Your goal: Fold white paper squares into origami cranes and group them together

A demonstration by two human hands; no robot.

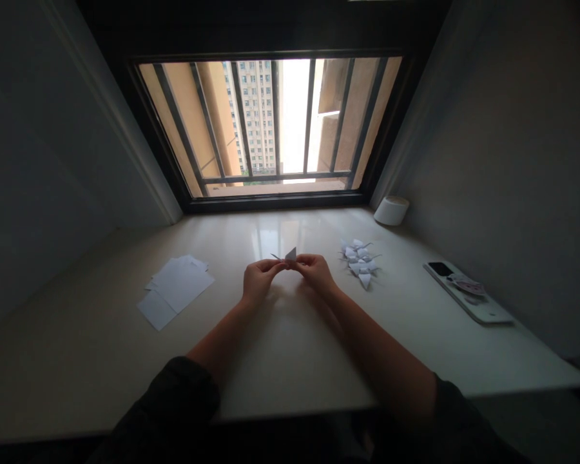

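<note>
A small folded white paper figure (289,254) is pinched between both of my hands above the middle of the pale desk (290,361). My left hand (257,281) grips its left side with closed fingers. My right hand (316,270) grips its right side, fingers curled too. A point of the paper sticks up between the fingertips. Both forearms reach forward from dark sleeves at the bottom of the view.
A loose stack of white paper sheets (174,289) lies left of my hands. Several finished folded paper figures (360,261) are heaped to the right. A white cylinder (391,210) stands by the barred window (270,122). A phone on a white tray (466,293) lies far right.
</note>
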